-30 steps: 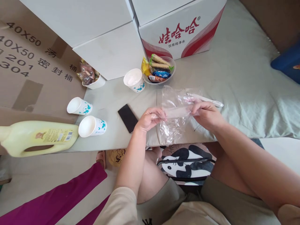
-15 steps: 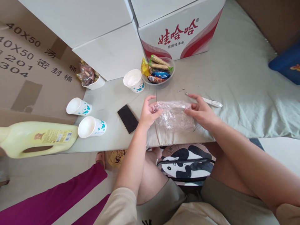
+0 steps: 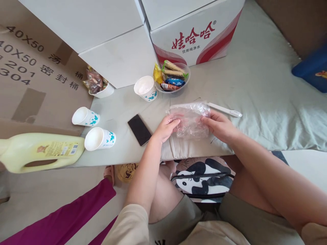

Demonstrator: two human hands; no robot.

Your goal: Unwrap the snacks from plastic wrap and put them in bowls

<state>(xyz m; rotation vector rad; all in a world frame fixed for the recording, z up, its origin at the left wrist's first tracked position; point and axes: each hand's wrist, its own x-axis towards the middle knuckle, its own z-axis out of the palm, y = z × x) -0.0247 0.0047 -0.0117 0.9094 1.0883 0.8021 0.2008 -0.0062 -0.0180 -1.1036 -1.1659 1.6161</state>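
Note:
A crinkled clear plastic bag [image 3: 190,119] stretches between my two hands above the cloth-covered surface. My left hand [image 3: 167,128] pinches its left side, thumb on top and fingers beneath the film. On the opposite side my right hand [image 3: 218,125] grips the bag the same way, its fingers partly showing through the plastic. Just beyond the right hand lies a slim white utility knife [image 3: 224,109]. A black phone [image 3: 139,129] rests face up to the left of my left hand.
Beyond the bag stand a paper cup [image 3: 146,89] and a clear bowl of wrapped snacks [image 3: 176,89]. Two paper cups [image 3: 100,139] and a pale yellow jug [image 3: 43,151] are at left. White boxes [image 3: 194,44] line the back. A person's purple trouser leg [image 3: 63,214] shows lower left.
The bag's far edge has risen and spread flatter. My fingers, earlier reaching out beyond the bag's sides, are now curled under the film. The right index finger has drawn back from the knife.

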